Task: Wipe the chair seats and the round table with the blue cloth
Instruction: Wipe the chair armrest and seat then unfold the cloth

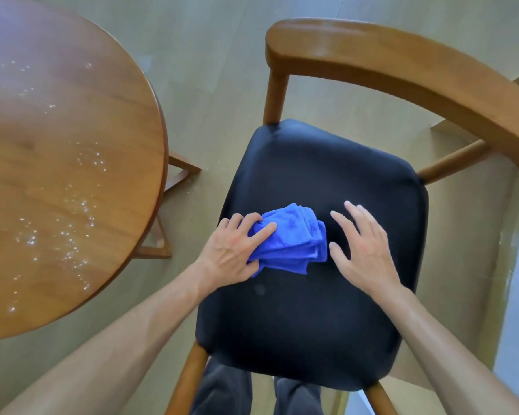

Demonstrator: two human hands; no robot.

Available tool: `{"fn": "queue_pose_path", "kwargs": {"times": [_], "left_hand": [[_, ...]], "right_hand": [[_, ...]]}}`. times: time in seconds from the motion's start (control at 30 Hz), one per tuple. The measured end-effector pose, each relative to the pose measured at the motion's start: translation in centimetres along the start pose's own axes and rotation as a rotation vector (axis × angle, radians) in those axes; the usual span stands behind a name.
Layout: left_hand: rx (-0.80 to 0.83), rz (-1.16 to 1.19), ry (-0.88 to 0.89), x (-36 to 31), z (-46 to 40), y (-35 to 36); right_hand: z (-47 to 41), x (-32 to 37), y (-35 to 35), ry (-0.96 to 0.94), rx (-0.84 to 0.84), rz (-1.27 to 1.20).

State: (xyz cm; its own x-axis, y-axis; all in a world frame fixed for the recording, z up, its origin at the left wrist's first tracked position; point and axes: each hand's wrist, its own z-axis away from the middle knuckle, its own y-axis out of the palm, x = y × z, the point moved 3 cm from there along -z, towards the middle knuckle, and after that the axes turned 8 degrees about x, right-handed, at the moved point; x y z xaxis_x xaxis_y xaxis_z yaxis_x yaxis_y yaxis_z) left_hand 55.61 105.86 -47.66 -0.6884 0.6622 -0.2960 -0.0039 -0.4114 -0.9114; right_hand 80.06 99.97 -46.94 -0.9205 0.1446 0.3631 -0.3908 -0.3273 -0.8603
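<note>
Head view looks straight down on a wooden armchair with a black padded chair seat [312, 235]; the blue cloth [291, 241] lies bunched and folded on that seat, toward its left half and a little nearer the front edge than the back; the left hand [234, 250] grips the cloth's left end, fingers curled over the top and thumb tucked beneath its near edge; the right hand [363, 244] sits just beside the cloth on the right, fingers spread and nearly straight over the seat, holding nothing (whether the palm touches the seat cannot be told); the chair's curved backrest [402, 67] arcs across the upper right; to the left stands the round table [57, 175], a wooden surface speckled with bright droplets, well apart from the cloth; dark trouser legs [252, 393] show below the seat's front edge.
</note>
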Motion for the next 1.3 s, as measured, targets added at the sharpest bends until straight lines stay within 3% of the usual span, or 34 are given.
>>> {"fn": "queue_pose_path", "kwargs": {"times": [0.17, 0.27, 0.37, 0.53, 0.67, 0.73, 0.8, 0.87, 0.97, 1.1, 1.2, 1.3], "left_hand": [[0.047, -0.057, 0.122, -2.3, -3.2, 0.8], [0.043, -0.068, 0.057, -3.3, -4.3, 1.7], [-0.011, 0.107, -0.081, -4.0, 0.2, 3.5], [0.050, 0.121, 0.034, -4.6, 7.7, 6.1], [-0.102, 0.134, 0.050, -2.9, 4.6, 4.8], [-0.244, 0.181, -0.154, -0.3, 1.2, 3.2], [-0.346, 0.277, -0.514, 4.0, -3.8, 0.7], [-0.338, 0.353, -0.692, 7.6, -8.0, -1.1], [-0.318, 0.423, -0.651, 7.4, -7.8, -0.5], [-0.274, 0.376, -0.427, 1.7, 1.0, 2.4], [-0.093, 0.306, -0.263, -2.4, 7.5, 4.5], [-0.005, 0.302, -0.231, -3.8, 10.4, 5.4]], "right_hand": [[2.4, -4.3, 1.0, 0.243, -0.020, 0.055], [2.6, -4.3, 2.0, 0.229, -0.038, 0.047], [2.8, -4.4, 2.4, 0.229, -0.048, 0.016], [3.4, -4.5, 2.9, 0.240, -0.065, 0.000], [3.5, -4.6, 3.7, 0.193, -0.117, 0.050], [3.4, -4.6, 4.1, 0.186, -0.117, 0.064], [3.3, -4.6, 4.6, 0.196, -0.117, 0.079], [3.4, -4.7, 5.0, 0.206, -0.127, 0.080], [3.4, -5.0, 5.1, 0.199, -0.134, 0.095], [3.4, -5.1, 5.0, 0.199, -0.120, 0.118], [3.5, -4.9, 4.8, 0.209, -0.103, 0.100], [3.5, -5.1, 4.8, 0.207, -0.069, 0.108]]}}
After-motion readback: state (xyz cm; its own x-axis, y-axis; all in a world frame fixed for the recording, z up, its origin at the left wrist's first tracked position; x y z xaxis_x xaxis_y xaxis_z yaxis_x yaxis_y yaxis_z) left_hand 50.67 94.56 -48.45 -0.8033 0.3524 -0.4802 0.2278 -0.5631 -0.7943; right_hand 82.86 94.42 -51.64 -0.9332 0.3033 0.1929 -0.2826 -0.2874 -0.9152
